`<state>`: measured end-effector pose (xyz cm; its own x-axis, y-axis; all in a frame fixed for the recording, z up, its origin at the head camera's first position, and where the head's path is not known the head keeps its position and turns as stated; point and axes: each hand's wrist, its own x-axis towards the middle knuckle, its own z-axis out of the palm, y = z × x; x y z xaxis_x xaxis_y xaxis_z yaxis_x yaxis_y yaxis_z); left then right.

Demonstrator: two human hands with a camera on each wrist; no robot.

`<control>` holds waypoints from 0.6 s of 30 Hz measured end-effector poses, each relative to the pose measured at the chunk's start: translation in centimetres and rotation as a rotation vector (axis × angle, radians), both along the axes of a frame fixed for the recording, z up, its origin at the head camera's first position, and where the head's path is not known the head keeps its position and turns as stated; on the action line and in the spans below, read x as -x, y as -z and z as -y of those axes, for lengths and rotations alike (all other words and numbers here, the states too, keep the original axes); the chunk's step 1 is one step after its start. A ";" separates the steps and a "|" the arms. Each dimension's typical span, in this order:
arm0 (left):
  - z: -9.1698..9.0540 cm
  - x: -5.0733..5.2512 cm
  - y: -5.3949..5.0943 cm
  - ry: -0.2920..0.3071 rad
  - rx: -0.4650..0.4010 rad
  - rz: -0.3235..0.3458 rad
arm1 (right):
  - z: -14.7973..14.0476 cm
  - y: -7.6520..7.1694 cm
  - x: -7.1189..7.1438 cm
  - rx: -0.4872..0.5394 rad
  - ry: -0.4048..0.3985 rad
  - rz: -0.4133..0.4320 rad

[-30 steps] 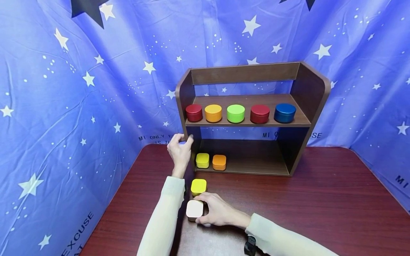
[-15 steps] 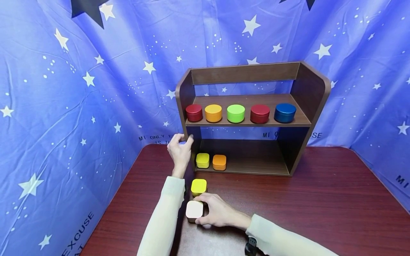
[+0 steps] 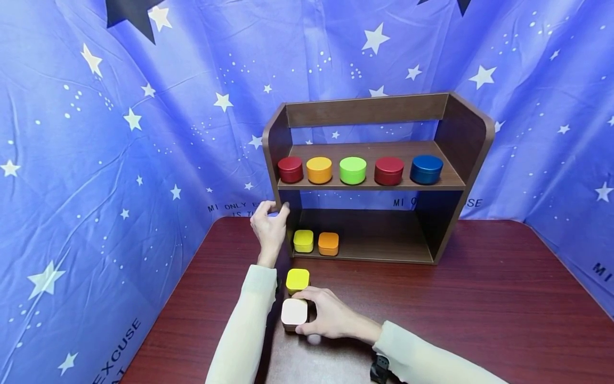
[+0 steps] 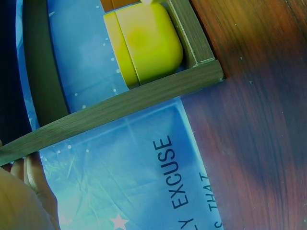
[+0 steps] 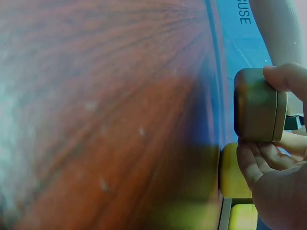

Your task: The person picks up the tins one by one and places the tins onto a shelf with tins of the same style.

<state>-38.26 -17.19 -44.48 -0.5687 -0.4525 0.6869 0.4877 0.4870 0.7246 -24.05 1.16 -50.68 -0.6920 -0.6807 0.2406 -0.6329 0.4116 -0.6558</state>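
My right hand (image 3: 333,316) pinches a small rounded-square tin (image 3: 295,313) between thumb and fingers. Its lid glares white in the head view, while its side looks brownish gold in the right wrist view, where the tin (image 5: 256,105) seems slightly off the table. Just behind it on the table is a yellow square tin (image 3: 298,280). My left hand (image 3: 268,228) grips the left side panel of a dark brown two-tier shelf (image 3: 374,255). On the lower tier sit a second yellow tin (image 3: 304,241) and an orange square tin (image 3: 328,244).
Along the upper tier stand several round tins: a red tin (image 3: 290,169), a yellow-orange tin (image 3: 319,170), a green tin (image 3: 353,170), another red tin (image 3: 389,171) and a blue tin (image 3: 426,169). A blue star-patterned curtain (image 3: 201,133) surrounds the dark red table (image 3: 479,309).
The pinched tin and my right hand have shifted slightly right and away from me; a pale reflection shows more clearly on the table below. My left hand keeps its grip on the shelf.
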 end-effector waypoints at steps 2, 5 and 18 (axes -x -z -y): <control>0.0 0.0 0.0 -0.001 -0.001 -0.006 | -0.3 -0.2 0.0 -0.003 0.004 0.003; -0.1 0.0 0.1 -0.001 -0.002 -0.011 | -0.9 -0.5 0.1 -0.001 0.009 0.005; -0.1 -0.1 -0.1 0.002 -0.008 -0.003 | -3.7 -1.2 0.9 0.050 0.009 -0.009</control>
<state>-38.20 -17.08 -44.40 -0.5674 -0.4568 0.6851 0.4911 0.4802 0.7268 -24.93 4.81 -49.53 -0.6958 -0.6613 0.2801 -0.6351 0.3844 -0.6700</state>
